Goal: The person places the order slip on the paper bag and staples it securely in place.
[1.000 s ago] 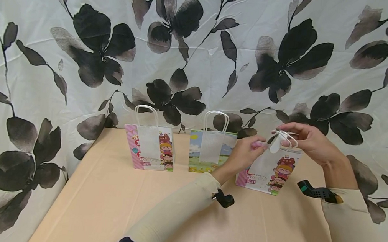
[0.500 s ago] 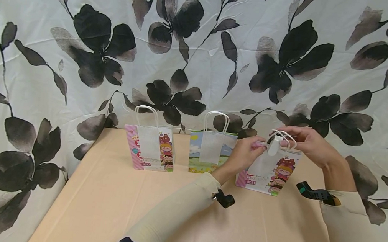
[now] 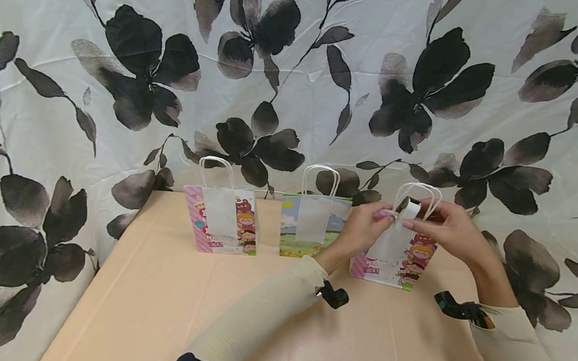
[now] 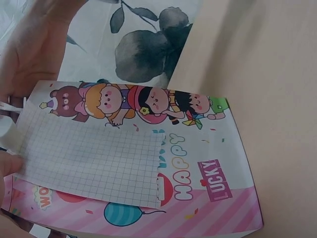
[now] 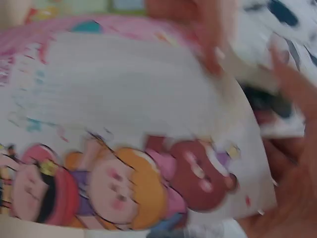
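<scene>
The rightmost paper gift bag (image 3: 374,268) is white and pink with cartoon figures, tilted slightly on the table. My left hand (image 3: 359,229) pinches its upper left rim. At its mouth, my right hand (image 3: 450,229) holds a small white rounded thing (image 3: 409,210) with a dark face, thumb in front and fingers behind. Its exact kind I cannot tell. White cord handles (image 3: 425,188) arch above it, close to the right fingers. In the left wrist view, a squared paper slip (image 4: 89,158) covers part of the bag's front. The right wrist view is blurred.
A matching pink and white gift bag (image 3: 194,212) stands upright at the left, and a meadow-print bag (image 3: 288,248) in the middle. Each bears a paper slip. They stand near the back of the beige table (image 3: 275,340), before a floral cloth (image 3: 336,110).
My right hand has shifted down and left, and its thumb now shows in front. The white thing has turned, its dark face now upward. The handles stand more upright. My left hand stays put.
</scene>
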Demonstrator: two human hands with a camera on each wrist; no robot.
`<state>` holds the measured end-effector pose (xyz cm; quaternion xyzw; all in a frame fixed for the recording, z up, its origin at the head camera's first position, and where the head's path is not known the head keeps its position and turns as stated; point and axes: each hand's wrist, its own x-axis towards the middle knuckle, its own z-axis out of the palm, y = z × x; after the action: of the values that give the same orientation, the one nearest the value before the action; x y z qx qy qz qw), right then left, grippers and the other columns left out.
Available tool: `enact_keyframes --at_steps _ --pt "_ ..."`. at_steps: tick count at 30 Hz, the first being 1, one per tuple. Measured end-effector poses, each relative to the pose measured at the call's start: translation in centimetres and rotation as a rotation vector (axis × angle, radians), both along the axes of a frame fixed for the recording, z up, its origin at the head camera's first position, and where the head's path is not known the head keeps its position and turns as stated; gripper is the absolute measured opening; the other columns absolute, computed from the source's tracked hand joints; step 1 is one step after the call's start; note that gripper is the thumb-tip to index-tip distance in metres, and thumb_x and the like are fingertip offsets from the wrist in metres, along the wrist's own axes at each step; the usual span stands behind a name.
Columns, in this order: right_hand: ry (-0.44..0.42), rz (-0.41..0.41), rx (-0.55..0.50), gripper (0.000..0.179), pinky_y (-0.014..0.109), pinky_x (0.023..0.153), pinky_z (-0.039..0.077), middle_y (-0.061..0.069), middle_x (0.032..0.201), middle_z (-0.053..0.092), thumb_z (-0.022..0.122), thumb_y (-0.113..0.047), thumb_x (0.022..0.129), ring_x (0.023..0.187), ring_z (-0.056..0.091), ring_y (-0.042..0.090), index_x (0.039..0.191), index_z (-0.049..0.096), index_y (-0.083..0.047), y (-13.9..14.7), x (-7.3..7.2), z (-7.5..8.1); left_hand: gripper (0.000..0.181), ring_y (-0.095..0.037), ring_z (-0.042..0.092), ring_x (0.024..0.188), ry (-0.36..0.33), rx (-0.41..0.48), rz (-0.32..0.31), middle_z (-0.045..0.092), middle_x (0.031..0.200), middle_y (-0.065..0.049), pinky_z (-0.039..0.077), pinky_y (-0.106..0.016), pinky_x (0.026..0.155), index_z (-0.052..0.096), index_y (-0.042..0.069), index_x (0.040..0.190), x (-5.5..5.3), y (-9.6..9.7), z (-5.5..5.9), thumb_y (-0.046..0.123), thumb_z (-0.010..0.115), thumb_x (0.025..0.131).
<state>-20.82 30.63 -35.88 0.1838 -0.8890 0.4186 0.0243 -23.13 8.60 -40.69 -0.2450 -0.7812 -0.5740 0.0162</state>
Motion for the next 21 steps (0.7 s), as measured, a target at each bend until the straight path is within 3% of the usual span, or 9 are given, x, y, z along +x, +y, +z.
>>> enact_keyframes --at_steps 4,8,11,21 --pt "0.062 -0.087 -0.058 0.034 0.024 0.070 0.057 -0.004 0.100 0.071 0.078 -0.015 0.091 0.083 0.070 0.013 0.120 0.068 -0.001 -0.66 0.16 -0.08 0.025 -0.003 0.069 0.086 -0.011 0.010 0.010 0.074 0.113 -0.004 0.054 -0.015 0.070 0.069 0.009 0.125 0.02 0.06 0.01 0.017 0.063 0.102" --pt "0.077 -0.066 -0.097 0.039 0.022 0.072 0.056 -0.012 0.100 0.070 0.077 -0.008 0.091 0.084 0.071 0.007 0.126 0.064 0.001 -0.33 0.28 0.01 0.027 -0.004 0.070 0.088 -0.032 0.013 0.019 0.074 0.114 -0.004 0.054 -0.015 0.070 0.069 0.010 0.127 0.05 0.18 -0.01 0.018 0.064 0.102" --pt "0.065 -0.037 -0.088 0.039 0.024 0.071 0.057 -0.010 0.100 0.070 0.077 -0.008 0.090 0.085 0.071 0.007 0.125 0.064 0.002 -0.23 0.34 -0.06 0.027 -0.004 0.070 0.091 -0.027 0.007 0.032 0.074 0.116 -0.005 0.054 -0.014 0.071 0.069 0.010 0.127 0.06 0.23 0.01 0.017 0.064 0.101" --pt "0.004 -0.113 -0.062 0.041 0.025 0.072 0.058 0.001 0.104 0.073 0.081 -0.020 0.089 0.085 0.072 0.013 0.124 0.066 -0.005 -0.73 0.38 -0.50 0.027 -0.005 0.070 0.093 -0.003 0.004 0.049 0.073 0.117 -0.007 0.053 -0.013 0.073 0.069 0.007 0.126 -0.03 0.22 0.09 0.014 0.065 0.100"
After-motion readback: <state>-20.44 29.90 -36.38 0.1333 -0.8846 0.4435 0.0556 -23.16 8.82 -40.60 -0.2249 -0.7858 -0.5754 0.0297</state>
